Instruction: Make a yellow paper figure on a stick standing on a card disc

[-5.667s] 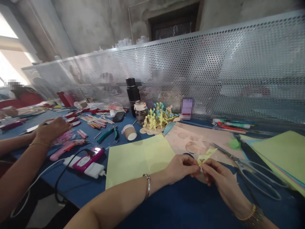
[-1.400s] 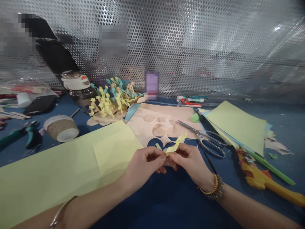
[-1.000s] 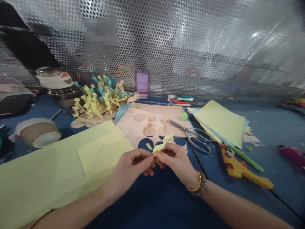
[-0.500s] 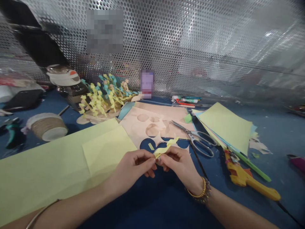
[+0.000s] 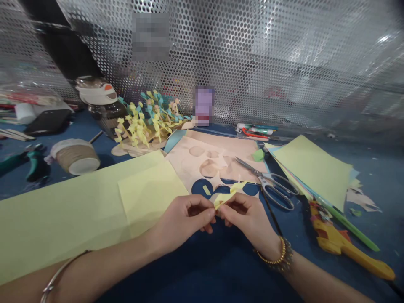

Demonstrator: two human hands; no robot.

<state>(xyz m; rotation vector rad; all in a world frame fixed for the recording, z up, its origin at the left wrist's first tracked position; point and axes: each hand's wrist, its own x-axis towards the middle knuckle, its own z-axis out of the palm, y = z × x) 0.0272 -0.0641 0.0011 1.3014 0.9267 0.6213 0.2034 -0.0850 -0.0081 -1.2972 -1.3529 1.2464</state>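
Note:
A twisted yellow paper strip (image 5: 224, 198) is pinched between my two hands above the blue table. My left hand (image 5: 189, 216) grips its near end between thumb and forefinger. Close beside it, my right hand (image 5: 243, 214) has thumb and fingers closed on the same strip, whose far end sticks up past the knuckles. Just beyond the fingers lies pale pink paper (image 5: 181, 162) with round holes cut in it, and a small yellow scrap (image 5: 206, 190) rests in one hole. Scissors (image 5: 268, 181) lie partly open to the right of it.
Yellow paper sheets (image 5: 63, 210) spread at left, with more stacked sheets (image 5: 312, 164) at right. A yellow glue gun (image 5: 347, 248) lies right. Twine (image 5: 74, 155), green-handled pliers (image 5: 34, 164), a bottle (image 5: 101, 103) and paper flowers (image 5: 142, 126) stand or lie further back.
The view has shifted slightly, so everything sits a little further right or left of before. Both hands keep their pinch on the paper strip, which has turned slightly.

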